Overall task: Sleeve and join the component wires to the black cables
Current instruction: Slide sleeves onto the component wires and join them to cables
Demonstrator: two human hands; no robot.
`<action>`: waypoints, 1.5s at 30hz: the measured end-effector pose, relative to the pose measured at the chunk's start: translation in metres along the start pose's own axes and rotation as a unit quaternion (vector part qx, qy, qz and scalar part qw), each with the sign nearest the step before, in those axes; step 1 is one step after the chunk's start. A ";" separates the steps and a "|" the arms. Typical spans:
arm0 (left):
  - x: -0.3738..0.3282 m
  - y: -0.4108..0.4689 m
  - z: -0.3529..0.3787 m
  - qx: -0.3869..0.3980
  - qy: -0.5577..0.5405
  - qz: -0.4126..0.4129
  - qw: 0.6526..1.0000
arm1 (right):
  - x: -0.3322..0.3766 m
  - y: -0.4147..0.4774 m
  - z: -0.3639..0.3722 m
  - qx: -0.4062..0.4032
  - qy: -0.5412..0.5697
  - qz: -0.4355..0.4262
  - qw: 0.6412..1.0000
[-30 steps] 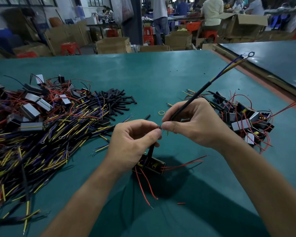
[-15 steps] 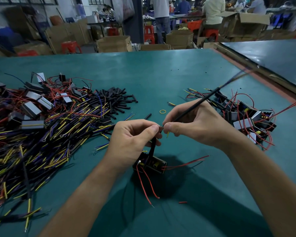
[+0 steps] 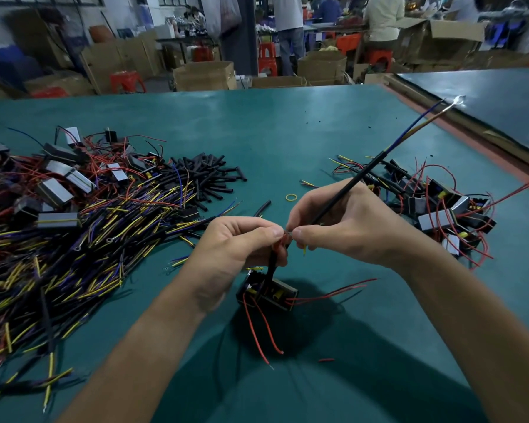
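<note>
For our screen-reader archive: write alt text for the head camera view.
Left hand and right hand pinch wire ends together above a green table, the right also holding a black cable. A black component shows below; wire piles lie on both sides.

Hands (image 3: 345, 230) on black cable (image 3: 364, 172), component wire (image 3: 284, 239).

2 hands (image 3: 235, 248) (image 3: 348, 227) and 1 yellow rubber band (image 3: 291, 197).

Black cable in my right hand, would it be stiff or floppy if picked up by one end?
Probably fairly stiff: the black cable juts straight out of the right hand, unsupported. Likely light, being so thin.
</note>
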State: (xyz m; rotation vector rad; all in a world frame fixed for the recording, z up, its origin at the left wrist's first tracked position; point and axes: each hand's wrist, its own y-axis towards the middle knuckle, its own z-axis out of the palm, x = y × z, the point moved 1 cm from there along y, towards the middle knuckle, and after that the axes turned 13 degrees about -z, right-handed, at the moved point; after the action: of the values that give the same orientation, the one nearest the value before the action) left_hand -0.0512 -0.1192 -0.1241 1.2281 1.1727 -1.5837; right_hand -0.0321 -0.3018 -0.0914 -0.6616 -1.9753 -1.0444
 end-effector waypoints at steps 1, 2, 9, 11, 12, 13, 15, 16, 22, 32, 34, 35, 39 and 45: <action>0.000 0.000 0.000 0.003 -0.003 -0.002 1.000 | 0.001 0.000 0.000 0.002 -0.001 0.000 1.000; 0.000 0.000 0.000 0.007 -0.005 -0.002 1.000 | 0.001 0.000 0.000 0.004 -0.003 0.000 1.000; -0.001 0.000 0.001 -0.015 -0.009 0.035 0.999 | 0.002 0.001 0.002 -0.011 -0.028 0.004 1.000; 0.000 0.000 0.004 -0.065 0.032 0.099 0.992 | 0.001 0.002 0.001 -0.020 -0.036 0.013 0.999; 0.000 0.000 0.006 -0.086 0.052 0.130 0.986 | 0.000 0.003 0.001 -0.025 -0.040 0.018 0.999; 0.001 -0.001 0.008 -0.100 0.066 0.156 0.981 | 0.000 0.003 0.001 -0.030 -0.044 0.022 0.998; 0.003 -0.002 0.011 -0.117 0.093 0.194 0.970 | -0.001 0.003 0.001 -0.036 -0.051 0.028 0.998; 0.003 -0.003 0.012 -0.127 0.116 0.210 0.962 | -0.001 0.003 0.001 -0.037 -0.054 0.030 0.997; 0.004 -0.007 0.011 -0.179 0.212 0.266 0.923 | -0.007 0.005 0.003 -0.048 -0.059 0.034 0.997; 0.003 -0.002 0.010 -0.150 0.152 0.197 0.957 | -0.009 0.003 -0.007 0.000 -0.020 0.036 0.999; 0.002 0.000 0.009 -0.120 0.144 0.181 0.966 | -0.008 0.002 -0.007 0.013 -0.018 0.040 0.999; 0.002 0.000 0.009 -0.106 0.142 0.171 0.969 | -0.008 0.002 -0.008 0.020 -0.016 0.043 0.999; 0.001 0.001 0.008 -0.068 0.120 0.112 0.984 | -0.008 0.001 -0.010 0.045 -0.007 0.060 0.997; -0.003 0.000 0.006 -0.018 0.112 0.050 0.992 | -0.004 0.001 -0.007 0.041 0.038 0.065 0.996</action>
State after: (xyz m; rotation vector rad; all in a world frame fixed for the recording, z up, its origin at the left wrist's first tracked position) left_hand -0.0515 -0.1246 -0.1203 1.4472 1.2532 -1.3728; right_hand -0.0261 -0.3074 -0.0916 -0.6863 -1.8721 -0.8918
